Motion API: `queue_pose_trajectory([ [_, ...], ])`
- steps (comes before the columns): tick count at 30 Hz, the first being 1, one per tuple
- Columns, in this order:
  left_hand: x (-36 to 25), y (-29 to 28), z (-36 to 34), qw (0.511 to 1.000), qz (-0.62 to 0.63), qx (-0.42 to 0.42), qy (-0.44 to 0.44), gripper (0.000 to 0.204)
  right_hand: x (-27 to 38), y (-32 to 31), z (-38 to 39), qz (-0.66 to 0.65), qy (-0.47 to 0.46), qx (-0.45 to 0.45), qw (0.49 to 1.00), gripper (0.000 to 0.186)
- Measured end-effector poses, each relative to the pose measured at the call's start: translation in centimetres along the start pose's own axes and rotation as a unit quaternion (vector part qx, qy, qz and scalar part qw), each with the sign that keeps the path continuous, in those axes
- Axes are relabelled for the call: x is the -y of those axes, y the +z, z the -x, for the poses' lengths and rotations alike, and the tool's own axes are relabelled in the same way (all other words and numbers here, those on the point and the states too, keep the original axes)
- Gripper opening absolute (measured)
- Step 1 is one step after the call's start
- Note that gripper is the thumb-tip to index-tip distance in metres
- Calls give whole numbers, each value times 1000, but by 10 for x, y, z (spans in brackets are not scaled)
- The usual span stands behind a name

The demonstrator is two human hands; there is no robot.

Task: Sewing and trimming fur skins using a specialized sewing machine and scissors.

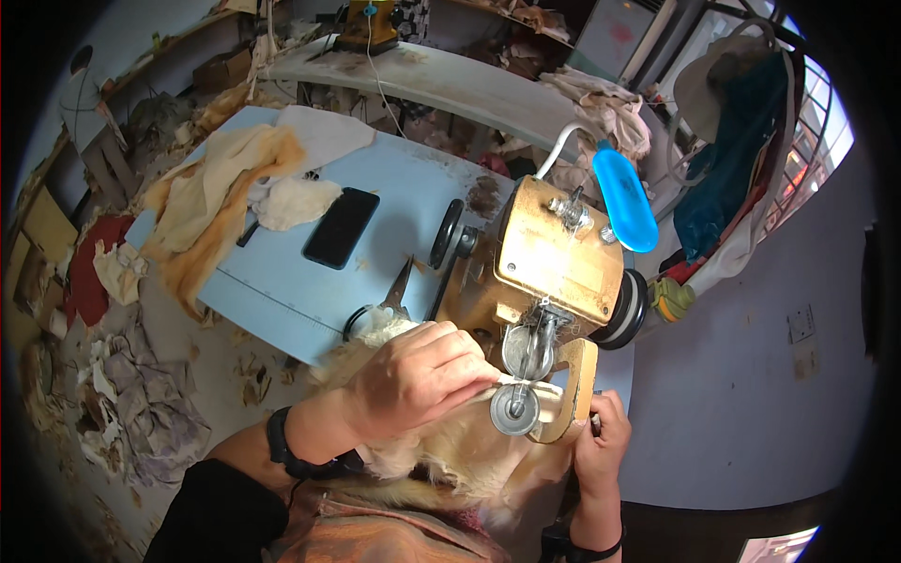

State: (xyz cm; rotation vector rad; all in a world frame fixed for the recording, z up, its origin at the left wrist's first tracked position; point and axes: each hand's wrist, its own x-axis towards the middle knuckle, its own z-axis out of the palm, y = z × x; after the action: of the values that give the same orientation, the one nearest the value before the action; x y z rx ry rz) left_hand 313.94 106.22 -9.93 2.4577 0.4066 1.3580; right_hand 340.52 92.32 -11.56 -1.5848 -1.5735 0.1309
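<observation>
A tan metal fur sewing machine (554, 258) stands on the pale blue table, with two feed discs (513, 405) at its lower front. My left hand (413, 375) pinches the edge of a cream fur piece (450, 450) just left of the discs. The fur hangs below both hands. My right hand (603, 441) is closed at the right of the curved front bracket (577, 380); what its fingers hold is partly hidden. Dark scissors (399, 286) lie behind my left hand.
The table (282, 300) bears a black phone (341, 228) and tan fur scraps (216, 178). A blue lamp (624, 202) hangs above the machine. A person (89, 113) stands at the far left. Fabric heaps (141, 413) lie on the floor; a hanging bag (732, 159) is at the right.
</observation>
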Motion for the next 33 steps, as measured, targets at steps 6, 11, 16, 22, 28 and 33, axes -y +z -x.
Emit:
queue_pose_trajectory([
  [6, 9, -25, 5, 997, -72, 20, -35, 26, 5, -16, 3, 1, 55, 14, 998, 14],
  [11, 28, -55, 17, 986, -100, 67, -117, 22, 10, -65, -9, 65, -19, -90, 994, 31],
  [16, 30, -59, 27, 973, 74, 67, -210, 24, 7, -120, -18, 78, -97, -138, 983, 45],
  [22, 24, -54, 19, 939, 207, 52, -269, 18, 25, -72, -49, -270, -51, -117, 954, 46],
  [28, 28, -47, 25, 941, 206, 10, -269, 2, 47, -24, -60, -186, -56, 70, 979, 36],
  [33, 34, -43, 28, 936, 224, 9, -271, 3, 47, -23, -62, -193, -85, 87, 974, 33],
])
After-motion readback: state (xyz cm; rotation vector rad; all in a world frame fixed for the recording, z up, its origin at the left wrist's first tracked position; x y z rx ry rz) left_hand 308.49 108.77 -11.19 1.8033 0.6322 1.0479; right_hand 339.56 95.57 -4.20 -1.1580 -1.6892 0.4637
